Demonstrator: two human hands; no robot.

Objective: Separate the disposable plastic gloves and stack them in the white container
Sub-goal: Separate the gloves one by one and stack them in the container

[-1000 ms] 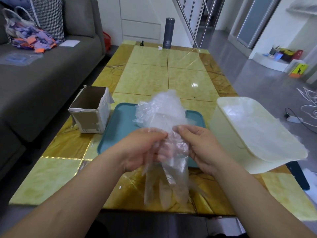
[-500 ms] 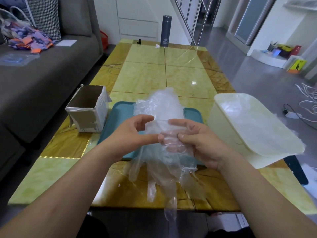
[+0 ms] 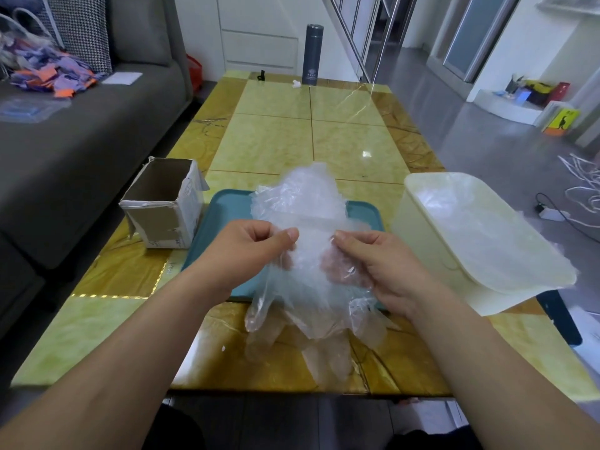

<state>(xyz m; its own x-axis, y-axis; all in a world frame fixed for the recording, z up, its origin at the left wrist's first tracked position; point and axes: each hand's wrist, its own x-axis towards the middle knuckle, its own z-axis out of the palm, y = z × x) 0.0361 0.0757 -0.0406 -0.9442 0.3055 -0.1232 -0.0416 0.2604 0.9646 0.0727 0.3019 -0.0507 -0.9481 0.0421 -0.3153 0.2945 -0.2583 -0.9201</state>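
Only the head view to go on, looking down over both forearms. A bunch of clear, crinkly disposable plastic gloves (image 3: 308,271) is held up between the two hands, just above the near end of a flat teal plastic tray (image 3: 227,209) on the glossy yellow marble-look tabletop (image 3: 276,141).

The left hand (image 3: 250,251) pinches the film's left edge between thumb and forefinger. The right hand (image 3: 373,264) has its thumb on top, with the other fingers showing through the plastic from behind. So both hands are clamped on the same bunch, close together but not touching, and it looks like a layer is being peeled apart. I can't tell how many gloves are in it.

The bunch's long axis runs away from the person. The wide crumpled end is up at the far side, and the glove fingers dangle down toward the tabletop's near edge.

The white rectangular plastic container (image 3: 412,232) sits to the right of the tray, clearly closer to the right hand. Something filmy seems to be lying in it already. My guess is that whichever glove comes free goes rightward, so the right hand is better placed to carry it.

A torn open cardboard box (image 3: 162,206) sits left of the tray, a dark grey flask (image 3: 313,55) stands at the far end, and a grey sofa (image 3: 81,141) runs along the left.
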